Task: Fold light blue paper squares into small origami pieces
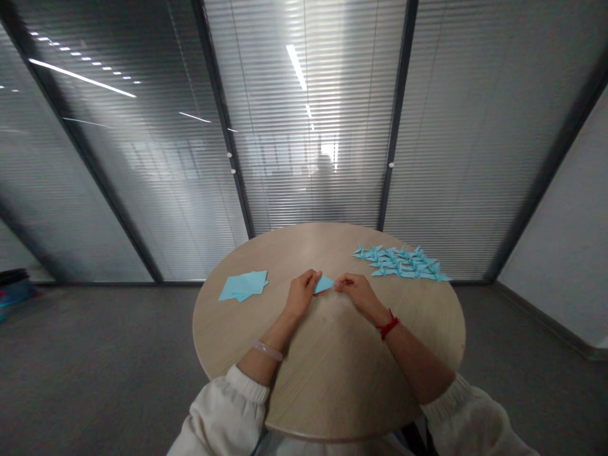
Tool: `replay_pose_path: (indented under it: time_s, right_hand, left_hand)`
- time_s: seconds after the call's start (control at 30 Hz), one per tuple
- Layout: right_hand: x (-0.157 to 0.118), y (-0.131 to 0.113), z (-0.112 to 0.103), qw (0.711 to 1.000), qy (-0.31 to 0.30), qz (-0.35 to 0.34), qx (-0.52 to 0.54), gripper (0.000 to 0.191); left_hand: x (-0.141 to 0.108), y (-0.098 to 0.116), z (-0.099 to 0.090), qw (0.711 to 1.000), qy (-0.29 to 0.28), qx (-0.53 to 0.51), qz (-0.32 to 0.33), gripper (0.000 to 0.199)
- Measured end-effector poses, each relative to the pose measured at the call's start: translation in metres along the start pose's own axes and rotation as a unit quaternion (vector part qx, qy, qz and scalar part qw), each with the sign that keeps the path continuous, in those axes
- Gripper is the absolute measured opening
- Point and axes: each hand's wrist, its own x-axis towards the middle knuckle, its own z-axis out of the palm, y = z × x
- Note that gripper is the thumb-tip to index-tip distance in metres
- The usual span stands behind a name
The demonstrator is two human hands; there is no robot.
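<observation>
From my remote view, I see the small folded blue paper between both hands, around the middle of the desk. The left hand has its fingers clamped on the paper's left side; the right hand has its fingers pinched on the narrow right tip. I judge this a creasing step: I'd keep the left grip steady, line the edges up exactly, and press outward toward the tip. Pulling hard could skew it. I can't tell whether the paper touches the desk.
</observation>
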Motion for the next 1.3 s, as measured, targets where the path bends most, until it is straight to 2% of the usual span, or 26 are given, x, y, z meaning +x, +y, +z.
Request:
replay_pose_path:
  time_s: [0.1,0.23,0.3,0.43,0.53,0.67,0.9,1.07,1.23,1.3]
  right_hand:
    - [0.001,0.0,0.001,1.0,0.025,0.008,0.016,0.021]
    - [0.004,0.003,0.002,0.997,0.058,0.012,0.047,0.019]
    - [0.005,0.006,0.001,0.997,0.067,0.011,0.036,0.017]
    - [0.005,0.009,0.0,0.997,0.07,0.011,-0.011,0.016]
    - [0.004,0.008,0.0,0.996,0.072,0.014,-0.043,0.018]
    - [0.002,0.002,0.001,0.996,0.067,0.01,-0.06,0.023]
    - [0.002,0.001,0.0,0.996,0.085,-0.006,0.011,0.032]
    - [0.004,0.004,-0.003,0.991,0.116,-0.003,0.068,0.031]
    - [0.007,0.012,-0.005,0.987,0.154,0.034,0.002,0.023]
    - [0.007,0.014,-0.004,0.985,0.17,0.017,-0.031,0.019]
  left_hand:
    - [0.001,-0.003,0.002,1.0,-0.011,0.003,0.0,0.047]
    - [0.001,-0.012,0.005,0.998,-0.045,-0.049,-0.023,0.038]
    - [0.002,-0.018,0.007,0.997,-0.043,-0.059,-0.029,0.039]
    - [0.004,-0.025,0.009,0.999,-0.013,-0.036,0.035,0.048]
    - [0.004,-0.026,0.009,0.998,-0.017,-0.014,0.067,0.06]
    - [0.002,-0.023,0.009,0.995,-0.064,-0.018,0.073,0.046]
    - [0.002,-0.023,0.011,0.992,-0.069,-0.109,0.0,0.043]
    - [0.004,-0.017,0.01,0.965,-0.108,-0.229,-0.06,0.051]
    - [0.003,-0.009,0.004,0.95,-0.088,-0.278,-0.109,0.053]
    - [0.002,-0.008,0.003,0.944,-0.089,-0.293,-0.121,0.053]
